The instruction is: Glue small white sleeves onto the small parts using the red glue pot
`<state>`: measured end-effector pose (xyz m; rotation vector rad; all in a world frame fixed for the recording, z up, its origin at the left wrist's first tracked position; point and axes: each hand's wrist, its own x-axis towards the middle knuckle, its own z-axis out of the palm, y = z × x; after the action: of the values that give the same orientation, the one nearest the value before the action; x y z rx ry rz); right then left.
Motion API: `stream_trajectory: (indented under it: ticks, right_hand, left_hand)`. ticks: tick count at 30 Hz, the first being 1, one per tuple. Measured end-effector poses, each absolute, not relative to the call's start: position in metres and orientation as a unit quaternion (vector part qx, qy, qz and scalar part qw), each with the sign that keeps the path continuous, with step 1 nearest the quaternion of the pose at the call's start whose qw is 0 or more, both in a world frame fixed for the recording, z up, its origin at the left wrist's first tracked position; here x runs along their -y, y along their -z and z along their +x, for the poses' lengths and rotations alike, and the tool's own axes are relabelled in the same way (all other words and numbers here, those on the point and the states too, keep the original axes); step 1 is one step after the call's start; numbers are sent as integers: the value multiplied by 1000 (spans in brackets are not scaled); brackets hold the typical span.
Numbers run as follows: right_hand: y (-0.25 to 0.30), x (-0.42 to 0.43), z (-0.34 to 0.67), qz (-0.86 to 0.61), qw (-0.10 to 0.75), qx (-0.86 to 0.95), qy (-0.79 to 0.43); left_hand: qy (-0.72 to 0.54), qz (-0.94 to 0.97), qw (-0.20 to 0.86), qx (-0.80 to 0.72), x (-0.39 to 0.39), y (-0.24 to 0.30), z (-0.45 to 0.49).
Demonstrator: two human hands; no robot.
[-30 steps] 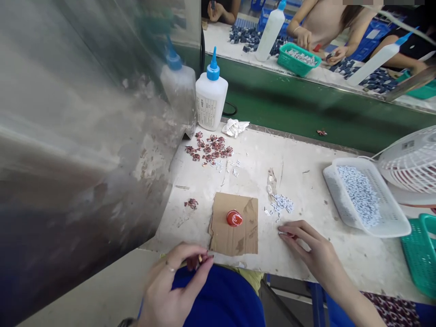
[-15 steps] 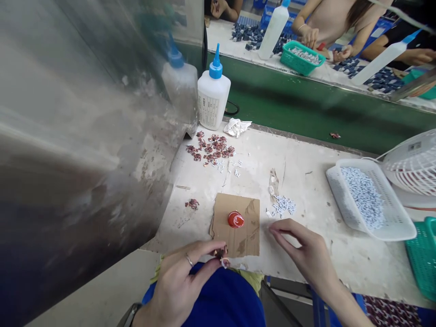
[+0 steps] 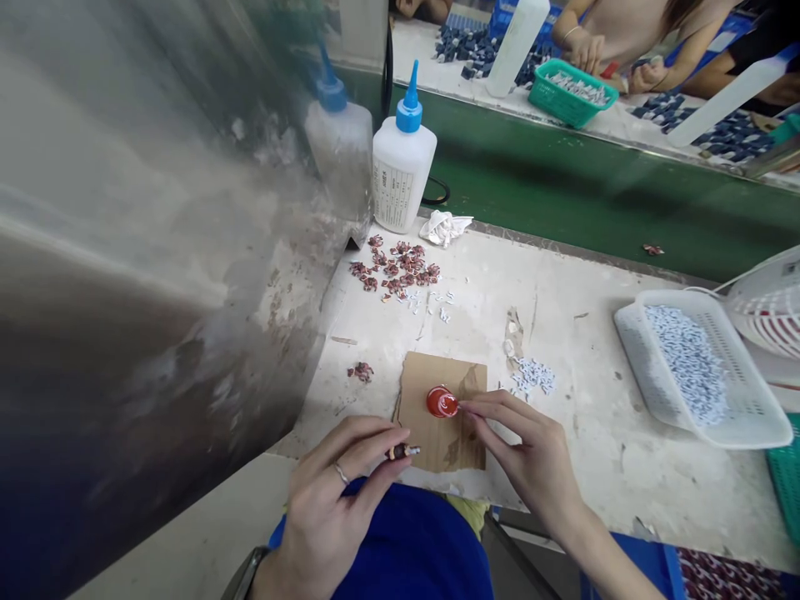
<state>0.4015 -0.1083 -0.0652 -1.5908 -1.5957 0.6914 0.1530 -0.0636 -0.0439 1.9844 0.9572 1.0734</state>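
Observation:
My left hand [image 3: 341, 492] pinches a small dark part [image 3: 400, 452] with a pale tip at the table's near edge, just left of a piece of cardboard [image 3: 447, 437]. A red cap [image 3: 441, 402] with white glue in it sits on that cardboard. My right hand [image 3: 531, 454] reaches to the cap, thumb and forefinger pinched together at its right rim; whatever they hold is too small to name. A small heap of white bits [image 3: 531, 377] lies just beyond my right hand.
A pile of reddish-brown parts [image 3: 400, 267] lies near a white glue bottle with a blue nozzle [image 3: 403, 162]. A white tray of pale bits [image 3: 697, 367] and a fan [image 3: 772, 304] stand right. A metal panel [image 3: 156, 250] walls the left. Other people work across the green belt [image 3: 562, 192].
My right hand has moved left from the table near the white bits to the red cap. My left hand now holds its small part out with the tip pointing right.

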Motion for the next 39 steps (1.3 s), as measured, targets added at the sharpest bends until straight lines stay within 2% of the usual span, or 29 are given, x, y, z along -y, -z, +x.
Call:
stream_trajectory:
  ticks: [8, 15, 23, 28, 33, 39]
  right_hand:
    - [65, 109, 401, -631, 387, 609, -284]
    - [61, 107, 400, -650, 412, 538, -343]
    - [26, 109, 393, -645, 437, 465, -421]
    - [5, 114, 384, -586, 468, 525, -404]
    - [-3, 118, 379, -538, 460, 611, -354]
    - [-2, 120, 376, -526, 455, 627, -352]
  left_hand:
    - [-387, 747, 386, -379, 65, 44, 154]
    - [-372, 757, 401, -358, 66, 51, 156]
    - [-410, 754, 387, -336, 65, 39, 165]
    - [-407, 759, 398, -317, 69, 32, 174]
    - [-401, 765, 412, -291, 70, 30, 177]
    - [-415, 751, 415, -301, 70, 28, 178]
